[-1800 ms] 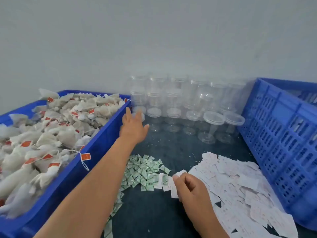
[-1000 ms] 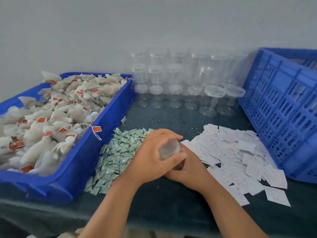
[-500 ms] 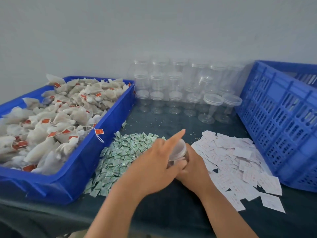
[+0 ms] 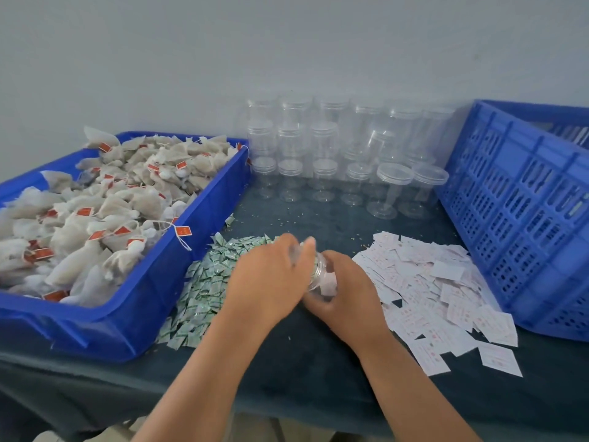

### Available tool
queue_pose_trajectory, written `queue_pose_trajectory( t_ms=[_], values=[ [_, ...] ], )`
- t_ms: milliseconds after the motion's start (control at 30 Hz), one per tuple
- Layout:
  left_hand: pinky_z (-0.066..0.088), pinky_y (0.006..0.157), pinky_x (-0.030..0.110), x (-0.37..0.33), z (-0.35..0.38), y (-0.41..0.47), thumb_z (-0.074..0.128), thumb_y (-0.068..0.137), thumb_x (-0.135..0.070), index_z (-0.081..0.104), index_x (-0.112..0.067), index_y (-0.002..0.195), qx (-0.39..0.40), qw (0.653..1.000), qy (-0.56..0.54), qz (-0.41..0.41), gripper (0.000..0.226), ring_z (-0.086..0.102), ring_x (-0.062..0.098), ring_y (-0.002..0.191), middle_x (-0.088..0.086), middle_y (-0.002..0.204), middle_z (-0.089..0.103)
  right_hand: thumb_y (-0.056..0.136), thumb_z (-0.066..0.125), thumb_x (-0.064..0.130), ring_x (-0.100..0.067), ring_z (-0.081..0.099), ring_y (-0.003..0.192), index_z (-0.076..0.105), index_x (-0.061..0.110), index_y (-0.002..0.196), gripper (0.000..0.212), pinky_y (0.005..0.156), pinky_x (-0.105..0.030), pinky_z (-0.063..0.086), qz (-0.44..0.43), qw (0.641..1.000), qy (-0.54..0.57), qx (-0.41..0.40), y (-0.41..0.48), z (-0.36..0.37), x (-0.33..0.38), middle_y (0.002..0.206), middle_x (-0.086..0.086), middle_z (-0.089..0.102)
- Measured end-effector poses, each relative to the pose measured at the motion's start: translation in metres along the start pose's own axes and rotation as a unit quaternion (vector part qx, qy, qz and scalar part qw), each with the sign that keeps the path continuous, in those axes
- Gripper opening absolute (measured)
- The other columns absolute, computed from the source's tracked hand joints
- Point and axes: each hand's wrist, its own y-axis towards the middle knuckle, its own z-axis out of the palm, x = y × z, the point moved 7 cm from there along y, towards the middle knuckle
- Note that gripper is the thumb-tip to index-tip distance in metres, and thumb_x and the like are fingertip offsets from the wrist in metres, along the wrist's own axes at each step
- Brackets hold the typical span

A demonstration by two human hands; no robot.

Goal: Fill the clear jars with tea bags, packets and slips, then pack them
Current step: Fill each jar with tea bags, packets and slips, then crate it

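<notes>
- Two hands, one clear jar (image 4: 319,277): held tilted just above the dark table (image 4: 302,362), to the right of the blue bin (image 4: 197,250) and well clear of its side.
- Left hand (image 4: 274,279): fingers curled over the jar's upper end, blurred. Whether a lid sits under them cannot be told.
- Right hand (image 4: 349,295): wrapped round the jar's lower body from beneath, fingers closed on it.
- White slip (image 4: 328,286): one, showing at the jar's side by the right fingers. Inside the jar or pressed against the outside, not clear.
- Tea bags (image 4: 111,212): many, red-tagged, heaped inside the bin.
- Green packets (image 4: 207,282): loose pile lying against the foot of the bin's right side.
- Slips (image 4: 430,282): white spread, farther right of the bin than the jar.
- Empty jars (image 4: 322,161): lidded cluster beyond the bin's far right corner.
- Blue crate (image 4: 526,202): farthest right of the bin, across the table from it.
- Step judged: opening the jar at its top and getting a slip in, an early stage of filling.
- Handling advice: let the right hand fix the body and the left turn only the top. The thin plastic likely flexes, so squeeze lightly or the thread may bind. Hold the mouth uppermost once open so the slip does not drop out. Park the lid close by, off the packet pile, where it will not be buried.
</notes>
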Motion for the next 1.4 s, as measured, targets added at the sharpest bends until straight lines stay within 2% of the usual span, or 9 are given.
queue_pose_trajectory(
  t_ms=[200,467,567,733,833,933,1033,1267,1400],
  values=[
    [0.061,0.080,0.042,0.053,0.022,0.005,0.035,0.098,-0.052,0.067,-0.030,0.097,0.046,0.961,-0.237,-0.133,0.039,0.072,0.011,0.068,-0.010,0.080,0.075,0.076,0.093,0.045,-0.004,0.070,0.105,0.059,0.048,0.115,0.052,0.085,-0.026,0.057,0.105,0.979,0.158,-0.068,0.003,-0.016,-0.018,0.113,0.027,0.071],
    [0.048,0.075,0.031,0.057,0.042,-0.011,0.065,0.099,-0.042,0.079,-0.031,0.109,-0.054,0.998,0.033,-0.003,0.020,0.054,0.015,0.100,-0.010,0.103,0.052,0.071,0.088,0.055,-0.014,0.075,0.104,0.064,0.039,0.119,0.056,0.084,-0.057,0.064,0.143,0.963,0.229,-0.027,-0.002,-0.013,-0.017,0.110,0.011,0.076],
    [0.051,0.081,0.030,0.036,0.010,-0.015,0.062,0.100,-0.048,0.073,-0.032,0.122,-0.108,0.994,0.019,0.019,0.029,0.058,0.011,0.105,-0.012,0.117,0.055,0.079,0.094,0.043,-0.015,0.077,0.099,0.066,0.046,0.115,0.046,0.077,-0.049,0.068,0.141,0.961,0.237,-0.012,-0.002,-0.012,-0.017,0.108,0.010,0.077],
    [0.042,0.061,0.024,0.030,-0.108,0.002,0.056,0.099,-0.048,0.070,-0.039,0.096,-0.212,0.976,0.006,0.052,0.016,0.060,0.007,0.082,-0.019,0.099,0.062,0.083,0.092,0.033,-0.009,0.077,0.094,0.066,0.033,0.120,0.045,0.069,-0.023,0.063,0.137,0.964,0.227,0.004,-0.002,-0.010,-0.019,0.104,0.014,0.079],
    [0.050,0.075,0.036,0.071,-0.156,0.040,0.057,0.096,-0.021,0.066,-0.044,0.123,-0.093,0.984,0.148,-0.034,0.036,0.064,0.024,0.109,-0.005,0.127,0.066,0.083,0.092,0.030,-0.010,0.077,0.090,0.065,0.029,0.120,0.045,0.069,-0.027,0.064,0.141,0.967,0.210,0.023,-0.002,-0.007,-0.018,0.102,0.016,0.078],
    [0.050,0.101,0.047,0.125,-0.158,0.056,0.056,0.093,-0.013,0.043,-0.046,0.153,0.125,0.937,0.293,-0.146,0.070,0.051,0.034,0.134,0.003,0.157,0.046,0.084,0.093,0.027,-0.009,0.077,0.089,0.065,0.032,0.118,0.044,0.082,-0.041,0.064,0.142,0.972,0.183,0.040,-0.002,-0.004,-0.018,0.101,0.019,0.078],
    [0.050,0.096,0.039,0.151,-0.133,0.061,0.057,0.097,-0.019,0.055,-0.039,0.146,0.212,0.913,0.327,-0.120,0.053,0.058,0.024,0.121,-0.001,0.146,0.057,0.083,0.093,0.028,-0.008,0.077,0.088,0.066,0.034,0.116,0.043,0.085,-0.046,0.064,0.141,0.974,0.170,0.049,-0.002,-0.002,-0.018,0.100,0.018,0.079],
    [0.041,0.061,0.029,0.165,-0.153,0.070,0.067,0.094,-0.020,0.065,-0.029,0.097,-0.053,0.982,0.139,-0.113,0.010,0.062,0.013,0.075,-0.006,0.093,0.067,0.081,0.094,0.032,-0.007,0.076,0.085,0.065,0.037,0.113,0.043,0.081,-0.037,0.060,0.134,0.977,0.155,0.050,-0.002,-0.003,-0.014,0.097,0.019,0.078],
    [0.050,0.068,0.032,0.142,-0.178,0.067,0.065,0.094,-0.020,0.066,-0.027,0.111,-0.193,0.978,-0.008,-0.078,0.019,0.066,0.010,0.075,-0.010,0.107,0.066,0.082,0.093,0.026,-0.008,0.076,0.088,0.066,0.033,0.114,0.042,0.087,-0.043,0.063,0.140,0.976,0.159,0.050,-0.003,-0.005,-0.013,0.099,0.017,0.078]
  ],
)
